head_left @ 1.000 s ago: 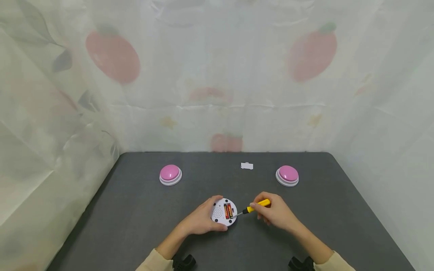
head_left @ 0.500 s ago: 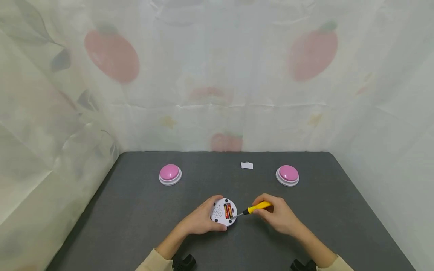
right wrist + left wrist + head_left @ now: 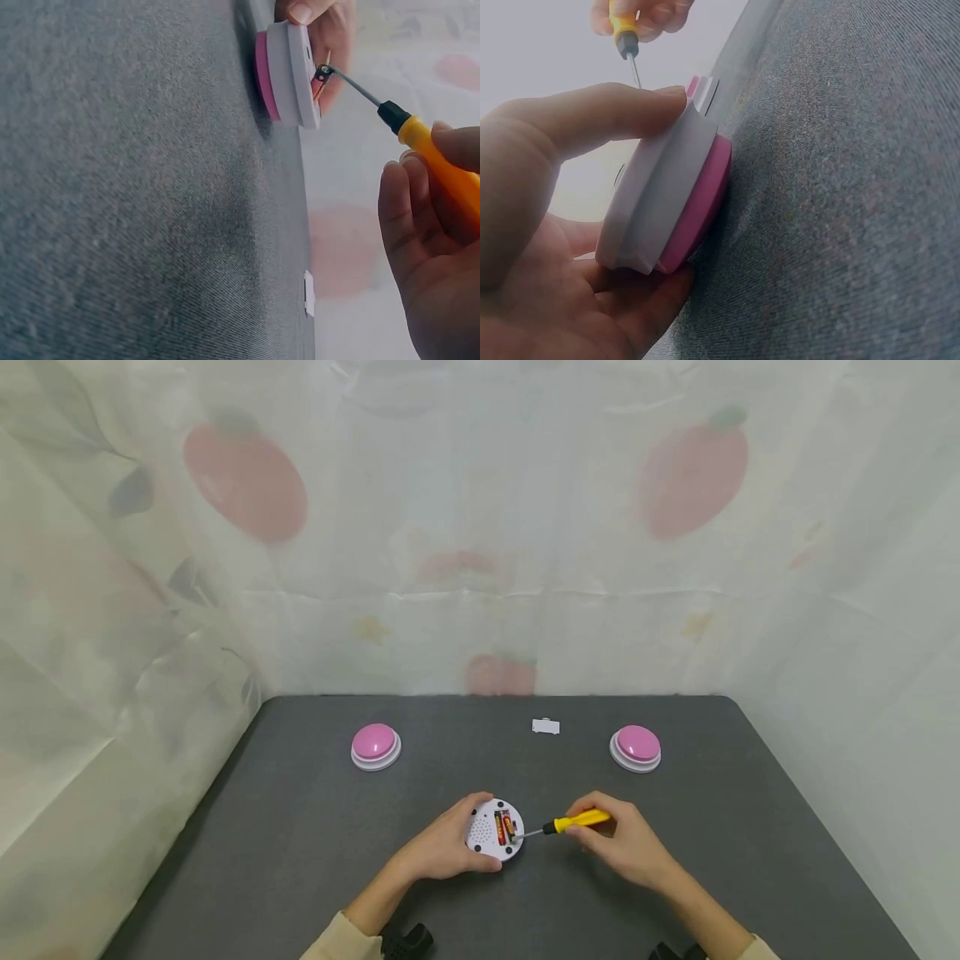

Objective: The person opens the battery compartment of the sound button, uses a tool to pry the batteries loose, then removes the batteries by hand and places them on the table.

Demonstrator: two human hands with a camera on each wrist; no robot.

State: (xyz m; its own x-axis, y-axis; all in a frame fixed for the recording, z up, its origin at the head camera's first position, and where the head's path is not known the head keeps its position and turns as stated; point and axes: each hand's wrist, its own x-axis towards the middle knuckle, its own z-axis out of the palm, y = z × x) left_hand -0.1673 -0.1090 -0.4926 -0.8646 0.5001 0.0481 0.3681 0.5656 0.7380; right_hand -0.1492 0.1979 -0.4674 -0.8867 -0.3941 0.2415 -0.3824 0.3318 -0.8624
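My left hand grips a round white and pink push button by its rim, its pink dome down and its underside up. Two red and black batteries show in its open compartment. In the right wrist view one battery has an end sticking up out of the compartment, with the screwdriver's tip against it. My right hand pinches the yellow-handled screwdriver, whose shaft points left to the button. In the left wrist view thumb and fingers hold the button's white side.
Two more pink push buttons stand dome up, one at the back left and one at the back right. A small white battery cover lies between them on the dark grey table. Printed curtains hang behind and at the sides.
My right hand has drawn slightly right with the screwdriver, whose handle lies flatter. The right battery's near end has come up at the tip. My left hand keeps its hold.
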